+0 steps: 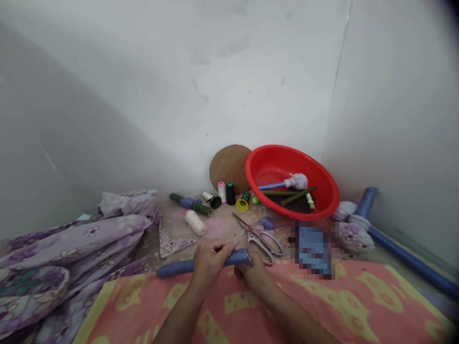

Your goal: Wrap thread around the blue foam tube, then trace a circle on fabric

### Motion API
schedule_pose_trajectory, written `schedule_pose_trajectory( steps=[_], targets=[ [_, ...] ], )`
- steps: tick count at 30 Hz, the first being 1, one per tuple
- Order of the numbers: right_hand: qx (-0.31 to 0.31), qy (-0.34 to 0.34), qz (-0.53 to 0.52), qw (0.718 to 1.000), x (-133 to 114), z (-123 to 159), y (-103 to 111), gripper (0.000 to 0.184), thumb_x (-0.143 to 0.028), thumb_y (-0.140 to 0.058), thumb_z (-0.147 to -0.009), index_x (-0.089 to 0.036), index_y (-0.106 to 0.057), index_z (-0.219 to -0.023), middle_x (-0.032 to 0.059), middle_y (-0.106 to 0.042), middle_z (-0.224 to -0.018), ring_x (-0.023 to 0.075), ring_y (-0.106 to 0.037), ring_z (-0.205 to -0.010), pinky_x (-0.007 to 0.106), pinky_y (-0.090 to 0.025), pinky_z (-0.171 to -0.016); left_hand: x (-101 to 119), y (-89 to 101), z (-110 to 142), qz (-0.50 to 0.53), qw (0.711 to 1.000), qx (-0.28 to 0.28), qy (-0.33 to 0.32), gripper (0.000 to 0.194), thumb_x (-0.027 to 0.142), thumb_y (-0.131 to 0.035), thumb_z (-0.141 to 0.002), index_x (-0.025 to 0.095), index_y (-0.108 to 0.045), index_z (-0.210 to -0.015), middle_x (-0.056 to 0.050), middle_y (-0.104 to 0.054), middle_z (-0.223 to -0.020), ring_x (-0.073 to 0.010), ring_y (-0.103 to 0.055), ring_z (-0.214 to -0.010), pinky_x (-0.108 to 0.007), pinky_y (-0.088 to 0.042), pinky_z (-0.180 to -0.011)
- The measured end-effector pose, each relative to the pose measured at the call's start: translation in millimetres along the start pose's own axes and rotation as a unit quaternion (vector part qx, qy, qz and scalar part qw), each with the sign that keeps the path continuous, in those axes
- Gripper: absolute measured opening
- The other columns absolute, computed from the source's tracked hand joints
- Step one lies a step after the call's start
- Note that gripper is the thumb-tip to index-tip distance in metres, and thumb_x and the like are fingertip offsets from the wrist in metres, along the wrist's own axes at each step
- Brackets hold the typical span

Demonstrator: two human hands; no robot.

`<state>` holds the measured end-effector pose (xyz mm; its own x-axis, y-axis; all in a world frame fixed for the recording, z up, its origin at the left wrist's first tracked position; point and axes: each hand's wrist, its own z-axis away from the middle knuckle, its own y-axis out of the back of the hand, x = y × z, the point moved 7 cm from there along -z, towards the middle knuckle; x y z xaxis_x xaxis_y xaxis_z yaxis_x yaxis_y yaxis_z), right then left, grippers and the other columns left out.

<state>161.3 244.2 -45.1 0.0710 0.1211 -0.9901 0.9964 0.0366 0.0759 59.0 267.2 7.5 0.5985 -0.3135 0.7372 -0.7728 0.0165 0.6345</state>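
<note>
Pink towel [333, 306] under left hand [210, 263] and right hand [253, 276], fingers [222, 247] clenched round blue tube [175, 268].

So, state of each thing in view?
left hand, gripping blue tube
right hand, gripping the same tube
steel scissors, lying flat, blades nearly shut
red plastic basin, upright, holding green sticks
white thread cone, on its side
floral fabric, crumpled

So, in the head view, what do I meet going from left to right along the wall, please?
Crumpled floral cloth → green rod → black thread cone → red plastic basin → upright blue tube
</note>
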Motion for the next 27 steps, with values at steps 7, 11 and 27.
schedule_pose_trajectory(
  steps=[7,11,27],
  targets=[
    [0.012,-0.009,0.045,0.999,-6,9,-7,0.028,-0.029,-0.041,-0.076,-0.016,-0.052,-0.054,-0.0014,-0.05,-0.043,0.0077,-0.041,-0.034,0.02,-0.029,-0.037,11,22.9,5,-0.238,0.964,0.111,0.033,0.041,0.048,-0.039,-0.077,0.022,-0.067,-0.064,-0.003,-0.062,-0.058,-0.0146,-0.05,-0.054,-0.024,-0.023,-0.051],
    [0.036,0.15,0.238,0.959,-25,18,-5,0.025,-0.021,-0.041,-0.079,-0.016,-0.057,-0.061,0.0017,-0.057,-0.054,0.0114,-0.051,-0.052,0.022,-0.034,-0.051,0,16.6,6,-0.243,0.964,0.083,0.068,0.041,0.046,-0.037,-0.078,0.02,-0.066,-0.065,-0.005,-0.06,-0.06,-0.0158,-0.048,-0.057,-0.025,-0.02,-0.051],
    [-0.036,0.121,0.484,0.866,-22,2,11,0.017,-0.024,-0.048,-0.078,-0.022,-0.063,-0.071,0.0006,-0.064,-0.071,0.0149,-0.055,-0.07,0.023,-0.031,-0.058,-32,-35.0,3,0.094,0.974,-0.182,0.093,0.029,0.037,-0.051,-0.064,0.012,-0.064,-0.055,0.003,-0.046,-0.045,-0.0093,-0.037,-0.049,-0.02,-0.029,-0.047]
  ],
)
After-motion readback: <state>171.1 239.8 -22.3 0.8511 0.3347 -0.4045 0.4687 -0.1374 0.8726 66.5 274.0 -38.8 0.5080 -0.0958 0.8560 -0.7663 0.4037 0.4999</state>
